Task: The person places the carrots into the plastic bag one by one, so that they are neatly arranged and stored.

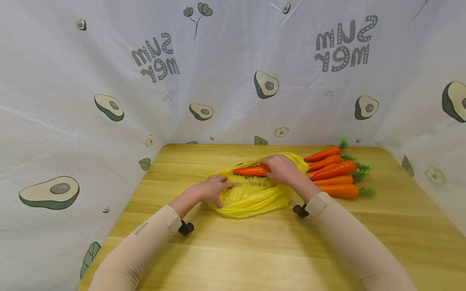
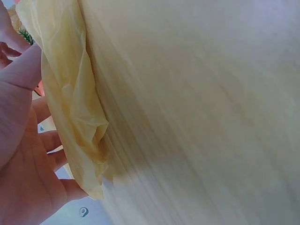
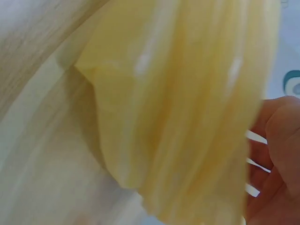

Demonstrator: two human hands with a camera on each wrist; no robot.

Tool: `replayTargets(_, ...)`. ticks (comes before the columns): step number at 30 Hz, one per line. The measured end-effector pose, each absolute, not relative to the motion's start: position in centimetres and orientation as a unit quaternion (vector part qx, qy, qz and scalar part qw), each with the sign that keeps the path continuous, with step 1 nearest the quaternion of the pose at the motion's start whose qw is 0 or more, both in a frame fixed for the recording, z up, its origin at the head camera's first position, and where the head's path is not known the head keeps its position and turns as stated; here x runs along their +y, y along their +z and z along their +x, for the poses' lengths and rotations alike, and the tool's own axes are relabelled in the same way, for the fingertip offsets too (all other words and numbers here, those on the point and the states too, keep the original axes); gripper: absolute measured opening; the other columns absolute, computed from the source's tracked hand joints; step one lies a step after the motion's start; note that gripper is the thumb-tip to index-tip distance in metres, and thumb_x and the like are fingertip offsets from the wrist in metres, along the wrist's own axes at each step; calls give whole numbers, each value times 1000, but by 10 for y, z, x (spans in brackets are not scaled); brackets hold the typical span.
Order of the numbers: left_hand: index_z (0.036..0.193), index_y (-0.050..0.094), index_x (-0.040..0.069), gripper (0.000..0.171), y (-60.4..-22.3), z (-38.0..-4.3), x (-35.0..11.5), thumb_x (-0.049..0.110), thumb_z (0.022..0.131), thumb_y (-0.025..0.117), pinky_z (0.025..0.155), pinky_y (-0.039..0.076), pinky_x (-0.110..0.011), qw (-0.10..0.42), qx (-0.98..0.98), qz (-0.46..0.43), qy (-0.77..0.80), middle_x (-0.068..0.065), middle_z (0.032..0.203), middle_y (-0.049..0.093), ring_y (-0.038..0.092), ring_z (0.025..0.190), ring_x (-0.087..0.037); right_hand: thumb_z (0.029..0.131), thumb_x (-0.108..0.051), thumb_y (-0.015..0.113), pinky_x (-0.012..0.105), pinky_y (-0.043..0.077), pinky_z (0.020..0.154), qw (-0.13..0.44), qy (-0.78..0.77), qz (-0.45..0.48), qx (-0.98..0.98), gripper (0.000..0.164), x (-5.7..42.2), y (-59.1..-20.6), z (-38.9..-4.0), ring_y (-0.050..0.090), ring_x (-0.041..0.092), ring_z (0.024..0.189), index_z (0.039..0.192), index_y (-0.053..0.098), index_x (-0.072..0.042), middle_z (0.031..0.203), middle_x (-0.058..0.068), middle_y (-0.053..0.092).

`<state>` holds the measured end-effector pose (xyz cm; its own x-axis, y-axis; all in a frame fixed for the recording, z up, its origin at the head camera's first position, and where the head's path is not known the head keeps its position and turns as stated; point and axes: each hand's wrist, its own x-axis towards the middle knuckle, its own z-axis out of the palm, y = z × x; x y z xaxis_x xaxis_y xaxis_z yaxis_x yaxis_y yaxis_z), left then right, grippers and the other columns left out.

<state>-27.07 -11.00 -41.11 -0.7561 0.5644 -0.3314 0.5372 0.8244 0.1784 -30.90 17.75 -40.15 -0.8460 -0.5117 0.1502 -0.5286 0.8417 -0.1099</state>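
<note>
A crumpled yellow plastic bag [image 1: 251, 202] lies on the table with its mouth spread. My left hand [image 1: 212, 190] is at the bag's left edge, fingers spread and touching the plastic. Part of the bag [image 2: 72, 98] hangs beside that hand [image 2: 28, 154] in the left wrist view. With my right hand [image 1: 282, 169] I grip an orange carrot [image 1: 250, 170], its tip pointing left over the bag's opening; its top end is hidden by the hand. In the right wrist view, yellow plastic [image 3: 187, 103] covers much of the frame beside the right hand [image 3: 279, 154], and the carrot is hidden.
Several carrots with green tops [image 1: 335, 169] lie in a pile to the right of the bag. The wooden table [image 1: 240, 254] is bounded at the back and sides by a white curtain [image 1: 225, 60] printed with avocados.
</note>
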Motion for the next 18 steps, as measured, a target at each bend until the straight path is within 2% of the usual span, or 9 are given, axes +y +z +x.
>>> replayTargets(10, 158, 36, 26, 84, -412, -271, -110, 40, 87, 79, 122, 16, -62, 188, 935, 298, 36, -12, 165, 24, 18, 154, -33, 93, -18, 73, 56, 45, 107, 9, 183, 248, -951, 49, 193, -376, -282, 53, 39, 132, 139, 61, -6, 142, 16, 60)
replayTargets(18, 158, 35, 25, 85, -416, -273, -112, 40, 87, 79, 122, 16, -62, 188, 934, 302, 46, -13, 165, 23, 17, 154, -33, 92, -20, 74, 57, 50, 99, 22, 223, 246, -943, 51, 221, -368, -267, 58, 40, 124, 140, 60, -8, 139, 17, 61)
